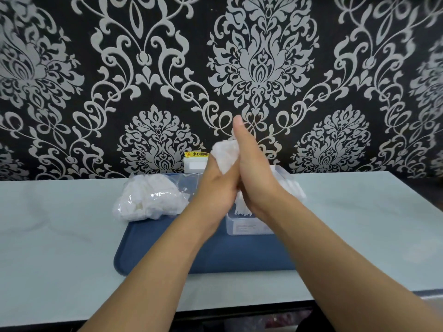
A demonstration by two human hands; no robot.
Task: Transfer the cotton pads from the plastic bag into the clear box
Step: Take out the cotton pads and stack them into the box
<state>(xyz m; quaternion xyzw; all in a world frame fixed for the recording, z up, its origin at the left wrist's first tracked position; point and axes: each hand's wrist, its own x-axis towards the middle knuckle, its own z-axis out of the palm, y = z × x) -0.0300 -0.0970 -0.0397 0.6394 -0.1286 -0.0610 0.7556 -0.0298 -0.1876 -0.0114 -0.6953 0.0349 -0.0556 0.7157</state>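
Note:
A stack of white cotton pads (226, 155) is squeezed between my two hands, raised above the clear box (247, 226). My left hand (215, 185) curls round the stack from the left. My right hand (254, 173) presses against it from the right, thumb pointing up. The clear box stands on the blue tray (203, 255), mostly hidden behind my hands, and white pads show inside it. The plastic bag (151, 197), still holding many white pads, lies on the tray's left side.
The tray sits on a pale table (60, 248) against a patterned black and silver wall. A white socket with a yellow warning label (195, 161) is on the wall behind my hands. The table's front edge runs close below the tray.

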